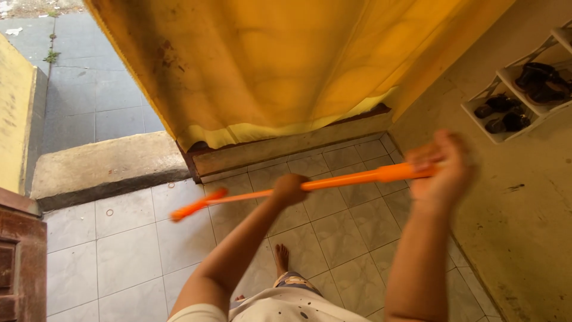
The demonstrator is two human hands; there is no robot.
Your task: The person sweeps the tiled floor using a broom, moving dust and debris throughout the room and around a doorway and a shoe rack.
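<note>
I hold a long orange stick (345, 179) almost level across the view, above a tiled floor. My left hand (289, 189) is closed around its thin middle part. My right hand (442, 170), blurred by motion, grips the thicker end at the right. The stick's far tip (196, 206) points left and slightly down, over the floor tiles. My bare foot (281, 258) shows below, between my arms.
A yellow curtain (280, 65) hangs over a doorway ahead. A concrete step (107, 164) leads outside at the left. A white shoe rack (517, 95) with dark shoes stands against the right wall. A brown wooden door (21, 262) sits at the far left.
</note>
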